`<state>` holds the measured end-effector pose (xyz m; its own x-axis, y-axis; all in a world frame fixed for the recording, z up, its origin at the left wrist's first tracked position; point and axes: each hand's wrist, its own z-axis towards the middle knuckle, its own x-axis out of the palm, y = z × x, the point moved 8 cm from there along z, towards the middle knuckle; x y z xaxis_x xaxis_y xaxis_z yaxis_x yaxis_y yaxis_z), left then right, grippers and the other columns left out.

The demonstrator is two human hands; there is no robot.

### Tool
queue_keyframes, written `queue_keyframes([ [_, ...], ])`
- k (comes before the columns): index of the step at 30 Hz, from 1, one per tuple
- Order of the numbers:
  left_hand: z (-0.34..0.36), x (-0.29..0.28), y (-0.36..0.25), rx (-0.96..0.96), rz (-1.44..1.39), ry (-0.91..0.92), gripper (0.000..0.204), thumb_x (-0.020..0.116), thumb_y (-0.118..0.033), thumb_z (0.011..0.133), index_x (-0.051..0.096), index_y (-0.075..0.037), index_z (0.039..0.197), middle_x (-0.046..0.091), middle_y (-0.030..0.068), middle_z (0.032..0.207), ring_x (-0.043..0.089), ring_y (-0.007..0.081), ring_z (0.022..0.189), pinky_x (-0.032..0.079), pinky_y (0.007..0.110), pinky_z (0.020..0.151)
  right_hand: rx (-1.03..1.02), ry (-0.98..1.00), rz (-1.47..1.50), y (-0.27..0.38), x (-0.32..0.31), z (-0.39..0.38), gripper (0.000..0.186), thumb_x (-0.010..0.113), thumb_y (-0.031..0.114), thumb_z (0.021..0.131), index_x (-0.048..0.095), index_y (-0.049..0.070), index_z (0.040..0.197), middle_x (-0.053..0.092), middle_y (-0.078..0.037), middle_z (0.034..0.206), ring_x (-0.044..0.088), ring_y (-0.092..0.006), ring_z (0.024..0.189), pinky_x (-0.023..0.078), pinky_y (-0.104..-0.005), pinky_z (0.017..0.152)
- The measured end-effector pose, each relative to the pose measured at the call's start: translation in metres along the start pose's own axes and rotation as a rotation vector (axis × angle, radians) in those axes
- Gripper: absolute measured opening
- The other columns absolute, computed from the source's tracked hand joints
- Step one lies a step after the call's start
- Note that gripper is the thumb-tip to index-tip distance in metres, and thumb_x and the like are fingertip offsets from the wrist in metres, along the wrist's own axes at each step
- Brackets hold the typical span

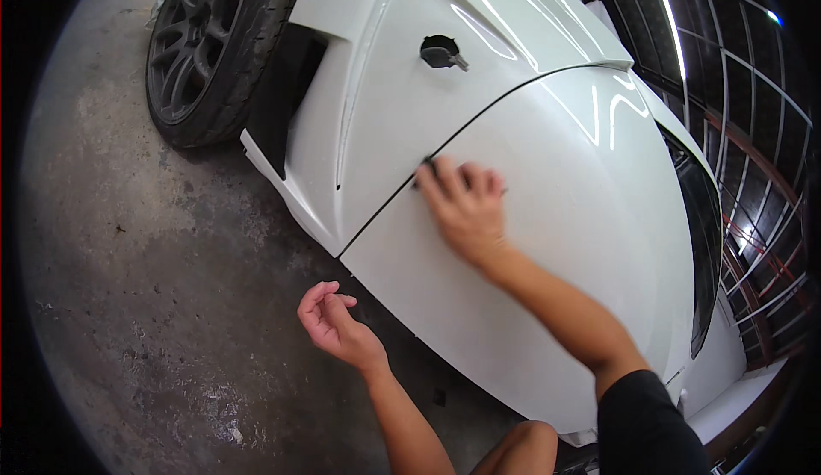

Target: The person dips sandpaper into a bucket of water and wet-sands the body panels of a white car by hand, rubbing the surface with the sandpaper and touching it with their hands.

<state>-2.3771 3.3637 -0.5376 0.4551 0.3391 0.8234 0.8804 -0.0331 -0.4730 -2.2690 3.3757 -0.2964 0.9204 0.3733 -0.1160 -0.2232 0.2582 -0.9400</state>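
Note:
My right hand (466,210) reaches over the white car door (530,253), its fingers bent over a small black object (428,164) against the panel. That object is mostly covered by the fingers and blurred, so its kind cannot be made out. It lies by the dark gap between the door and the rear side panel (389,103). Lower and to the left, my left hand (342,325) hovers off the bodywork above the floor, palm turned up. Its fingers are loosely curled and apart, with nothing visible in them.
A round hole (439,51) with a dark, metal-looking part in it opens in the rear panel. The grey-spoked wheel (201,43) stands at the upper left beside the flared arch. Below is a stained concrete floor (171,304). My bent knee (532,445) is close to the door's lower edge.

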Motion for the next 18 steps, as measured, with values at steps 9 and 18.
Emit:
queue_keyframes([
  [9,0.008,-0.018,-0.023,0.004,-0.024,-0.153,0.016,0.051,0.000,0.095,0.059,-0.003,0.109,0.064,0.0062,0.099,0.052,0.0102,0.073,0.046,0.025,0.067,0.078,0.010,-0.059,0.093,0.008,-0.032,0.032,0.060,0.020,0.085,0.066,0.019,0.117,0.058,-0.004,0.124,0.055,-0.0270,0.099,0.044,-0.0483,0.080],
  [18,0.027,-0.032,-0.053,0.072,0.039,-0.114,0.017,0.051,0.001,0.095,0.058,-0.002,0.110,0.065,0.0065,0.098,0.053,0.0101,0.072,0.046,0.025,0.068,0.321,-0.082,0.017,0.041,-0.004,-0.018,0.039,0.061,0.017,0.085,0.063,0.021,0.124,0.055,-0.004,0.127,0.050,-0.0274,0.103,0.038,-0.0494,0.083],
])
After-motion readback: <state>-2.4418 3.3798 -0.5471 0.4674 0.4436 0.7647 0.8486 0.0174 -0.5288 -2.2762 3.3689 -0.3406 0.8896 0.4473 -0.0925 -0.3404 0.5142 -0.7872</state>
